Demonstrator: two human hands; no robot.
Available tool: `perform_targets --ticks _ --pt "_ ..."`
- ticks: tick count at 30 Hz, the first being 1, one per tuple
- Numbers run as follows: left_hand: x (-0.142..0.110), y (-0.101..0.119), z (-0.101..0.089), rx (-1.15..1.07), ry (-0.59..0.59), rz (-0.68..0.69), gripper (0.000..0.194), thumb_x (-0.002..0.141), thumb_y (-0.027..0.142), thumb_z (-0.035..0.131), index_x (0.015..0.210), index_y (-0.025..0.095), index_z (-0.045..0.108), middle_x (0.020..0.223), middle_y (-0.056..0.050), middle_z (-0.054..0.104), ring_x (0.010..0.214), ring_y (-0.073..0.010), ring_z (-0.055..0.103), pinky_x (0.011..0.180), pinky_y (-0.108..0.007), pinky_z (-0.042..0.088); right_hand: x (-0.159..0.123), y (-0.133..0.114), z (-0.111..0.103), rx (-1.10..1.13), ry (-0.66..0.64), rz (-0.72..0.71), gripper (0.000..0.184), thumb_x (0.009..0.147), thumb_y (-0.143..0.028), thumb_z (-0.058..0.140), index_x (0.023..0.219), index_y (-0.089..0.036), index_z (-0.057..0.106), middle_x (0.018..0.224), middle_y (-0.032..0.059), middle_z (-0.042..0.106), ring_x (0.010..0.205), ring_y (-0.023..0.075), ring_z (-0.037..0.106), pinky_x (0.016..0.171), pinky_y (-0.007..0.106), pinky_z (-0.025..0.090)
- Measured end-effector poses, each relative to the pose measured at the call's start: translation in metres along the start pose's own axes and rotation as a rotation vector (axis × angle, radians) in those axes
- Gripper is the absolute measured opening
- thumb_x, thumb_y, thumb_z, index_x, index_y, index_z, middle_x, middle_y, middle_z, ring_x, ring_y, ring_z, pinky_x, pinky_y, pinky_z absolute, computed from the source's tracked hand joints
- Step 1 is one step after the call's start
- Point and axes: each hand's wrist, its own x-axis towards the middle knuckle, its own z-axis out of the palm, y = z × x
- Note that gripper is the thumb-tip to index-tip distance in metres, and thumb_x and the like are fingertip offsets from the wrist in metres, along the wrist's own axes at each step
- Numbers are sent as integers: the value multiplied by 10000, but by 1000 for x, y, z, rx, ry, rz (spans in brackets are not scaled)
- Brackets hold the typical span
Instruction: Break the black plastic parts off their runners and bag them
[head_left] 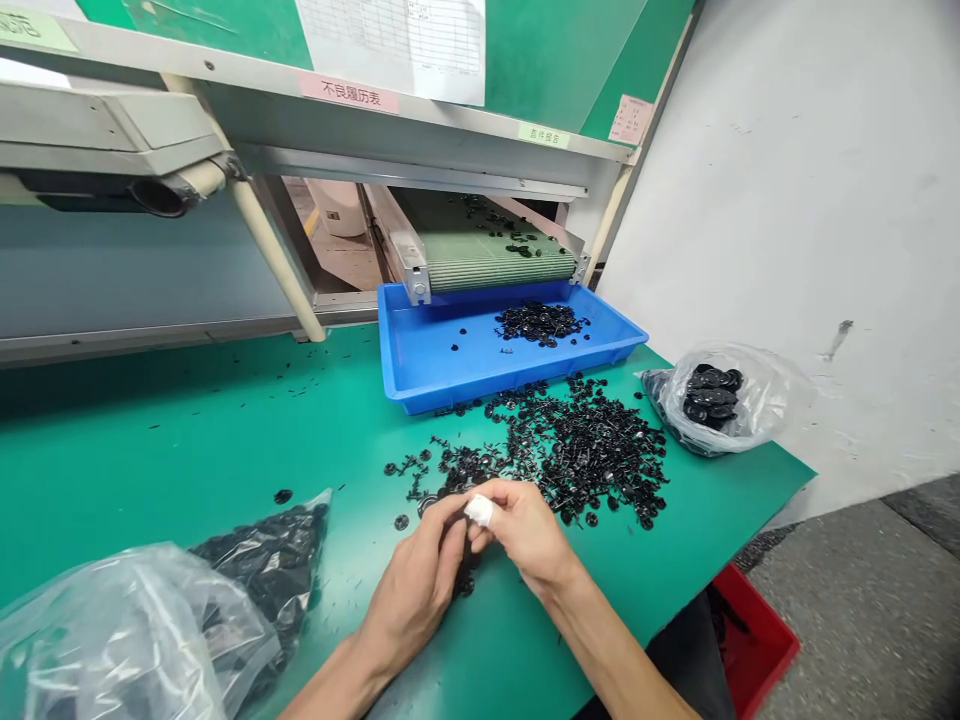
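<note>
My left hand (420,570) and my right hand (521,530) meet over the green table, fingertips pinched close together. White tape wraps the thumb of my right hand. Whatever sits between the fingers is mostly hidden; something small and dark shows there. Just beyond my hands spreads a large heap of small black plastic parts (600,450), many round like discs and some thin like sticks. A few loose discs lie left of my fingers, one black disc (401,522) among them.
Behind the heap stands a blue tray (409,390) with more black parts, under the end of a green conveyor belt (480,245). Clear plastic bags of black parts lie at the left (262,560) and right (712,395). A red bin (776,650) is below, right.
</note>
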Motion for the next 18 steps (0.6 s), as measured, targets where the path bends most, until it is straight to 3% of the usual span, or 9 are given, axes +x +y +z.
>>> perform_targets --ticks 2,4,7,10,12,15,18 --pt "5 4 -3 -171 37 -57 255 934 328 477 1154 237 570 649 19 625 582 -143 577 574 -237 455 4 -1 -5 -81 -11 -38 241 768 -331 647 871 -121 707 621 8 634 524 101 592 541 236 539" --pt "12 6 -10 -443 48 -147 277 917 352 516 1148 208 569 521 57 533 435 -102 449 424 -188 366 8 -4 -14 -281 -10 -148 234 838 -266 541 966 -135 687 732 38 673 594 131 636 592 282 567" --pt "23 5 -24 -919 171 -263 282 855 343 623 1091 197 572 593 44 555 406 -69 409 318 -134 247 9 -10 -28 -819 -2 -446 301 848 -88 404 934 -167 682 1012 95 675 878 201 652 784 376 555" --pt "29 1 -35 -1118 272 -284 216 820 345 662 948 194 574 659 36 546 442 -58 437 304 -106 252 3 -13 -33 -1230 59 -609 318 880 -53 386 984 -163 667 1203 138 602 1074 279 557 859 442 507" --pt "30 -3 -38 -1176 290 -291 223 807 371 671 853 185 557 664 38 528 440 -47 423 293 -99 257 0 -14 -25 -1331 36 -634 287 910 -67 407 1025 -164 650 1133 124 625 1006 263 555 830 410 506" --pt "30 -7 -40 -1248 326 -309 273 780 386 706 774 180 527 676 40 523 440 -38 429 281 -92 278 3 -19 -2 -1382 -139 -636 288 915 -37 423 1026 -183 645 1018 73 647 899 209 545 799 333 497" --pt "29 -9 -42 -1266 354 -318 272 759 359 744 802 171 552 727 27 555 475 -40 477 288 -87 316 14 -26 24 -1520 -293 -581 250 889 -35 462 983 -167 653 1012 86 641 894 226 533 765 336 489"
